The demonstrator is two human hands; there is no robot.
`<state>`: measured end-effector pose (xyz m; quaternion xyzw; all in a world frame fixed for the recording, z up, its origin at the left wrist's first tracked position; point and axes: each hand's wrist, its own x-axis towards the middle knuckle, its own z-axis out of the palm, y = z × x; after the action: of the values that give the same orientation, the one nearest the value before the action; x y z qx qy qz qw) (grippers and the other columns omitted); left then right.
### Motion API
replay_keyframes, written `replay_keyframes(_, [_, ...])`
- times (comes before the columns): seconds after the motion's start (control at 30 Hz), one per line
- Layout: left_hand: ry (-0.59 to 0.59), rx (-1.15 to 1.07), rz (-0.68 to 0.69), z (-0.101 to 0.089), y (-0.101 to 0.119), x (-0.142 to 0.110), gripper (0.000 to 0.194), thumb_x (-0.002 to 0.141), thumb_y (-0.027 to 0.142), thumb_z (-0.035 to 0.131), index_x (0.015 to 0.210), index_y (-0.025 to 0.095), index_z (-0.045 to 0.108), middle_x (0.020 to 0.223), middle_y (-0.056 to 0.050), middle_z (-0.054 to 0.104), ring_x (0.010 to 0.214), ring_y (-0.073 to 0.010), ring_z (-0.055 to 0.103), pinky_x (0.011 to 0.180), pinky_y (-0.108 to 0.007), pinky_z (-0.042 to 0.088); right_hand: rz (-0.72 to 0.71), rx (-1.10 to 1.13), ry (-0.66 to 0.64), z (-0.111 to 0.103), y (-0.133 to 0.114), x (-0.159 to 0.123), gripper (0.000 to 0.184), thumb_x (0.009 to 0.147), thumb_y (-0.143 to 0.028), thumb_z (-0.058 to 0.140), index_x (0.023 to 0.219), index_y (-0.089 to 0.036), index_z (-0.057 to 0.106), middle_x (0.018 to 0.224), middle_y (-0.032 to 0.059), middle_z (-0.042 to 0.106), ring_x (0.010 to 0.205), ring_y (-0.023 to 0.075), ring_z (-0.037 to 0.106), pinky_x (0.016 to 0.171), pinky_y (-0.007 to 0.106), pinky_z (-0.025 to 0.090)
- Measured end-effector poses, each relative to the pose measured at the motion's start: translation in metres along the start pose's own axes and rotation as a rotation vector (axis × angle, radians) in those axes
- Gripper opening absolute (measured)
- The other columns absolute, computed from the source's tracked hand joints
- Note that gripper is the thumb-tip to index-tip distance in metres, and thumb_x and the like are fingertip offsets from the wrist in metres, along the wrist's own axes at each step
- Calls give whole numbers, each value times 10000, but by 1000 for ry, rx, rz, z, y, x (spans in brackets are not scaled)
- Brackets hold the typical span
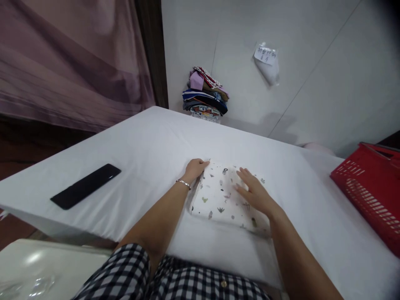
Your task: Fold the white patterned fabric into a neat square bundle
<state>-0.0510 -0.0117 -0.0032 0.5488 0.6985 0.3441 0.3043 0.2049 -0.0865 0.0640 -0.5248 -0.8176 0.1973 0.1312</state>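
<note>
A folded white cloth with small printed figures lies on the white table in front of me. My left hand grips the cloth's far left corner, fingers curled over the edge; a thin bracelet sits on that wrist. My right hand rests flat on top of the cloth, fingers stretched out and pressing down.
A stack of folded colourful clothes stands at the table's far edge against the wall. A black flat device lies at the left. A red plastic basket sits at the right edge. A paper note hangs on the wall.
</note>
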Motion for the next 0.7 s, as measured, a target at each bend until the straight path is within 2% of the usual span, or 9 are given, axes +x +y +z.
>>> replay_keyframes(0.07, [-9,-8,7,-1,0,0,359,719,515,559,627,174,624,664,-13,645,626,-131,538,559,-239,343,-79,-6,-12,16,-30,5,624,883,-562,354,1418,-245,301,1507,50,201,1394,232,107,1117,480,114])
replay_keyframes(0.17, [-30,-17,12,-2,-1,1,367,729,514,548,649,168,640,666,-14,646,621,-123,534,553,-229,341,-173,-66,-58,51,-63,13,649,891,-546,351,1421,-176,293,1503,94,197,1396,249,82,1116,502,64])
replay_keyframes(0.27, [-39,-22,11,-3,-2,3,365,737,509,545,660,168,648,666,-15,648,612,-119,530,548,-227,340,-203,-117,-104,81,-76,15,636,901,-520,348,1410,-140,308,1496,133,195,1392,275,96,1106,531,70])
replay_keyframes(0.33, [-42,-19,9,-3,-3,3,369,745,512,538,673,170,656,656,-17,647,606,-121,528,550,-230,340,-211,-107,-106,90,-76,14,616,908,-512,337,1405,-149,316,1495,136,200,1390,277,112,1100,539,87])
replay_keyframes(0.43, [-39,-5,11,-2,-4,4,379,752,519,528,692,172,670,675,-22,656,613,-125,534,556,-235,341,-242,-31,-57,86,-68,17,539,918,-463,347,1379,-184,368,1479,112,268,1376,260,185,1091,517,173])
replay_keyframes(0.57, [-42,-2,17,-2,-5,5,386,746,529,531,707,175,678,703,-20,667,627,-125,542,565,-235,345,-251,38,114,72,-59,33,366,906,-241,384,1229,-190,550,1295,94,529,1205,213,450,1012,399,352])
replay_keyframes(0.63, [-47,-11,15,-2,-5,5,383,740,532,537,708,177,678,703,-19,670,632,-125,547,564,-234,343,-267,13,109,67,-59,46,336,895,-175,388,1146,-212,609,1144,69,621,1071,193,525,941,358,404])
replay_keyframes(0.7, [-54,-22,15,-2,-5,6,375,736,527,544,691,178,674,694,-18,669,628,-126,550,559,-236,341,-315,-62,25,61,-62,58,316,898,-159,399,1095,-235,635,1036,52,649,998,187,539,871,330,426])
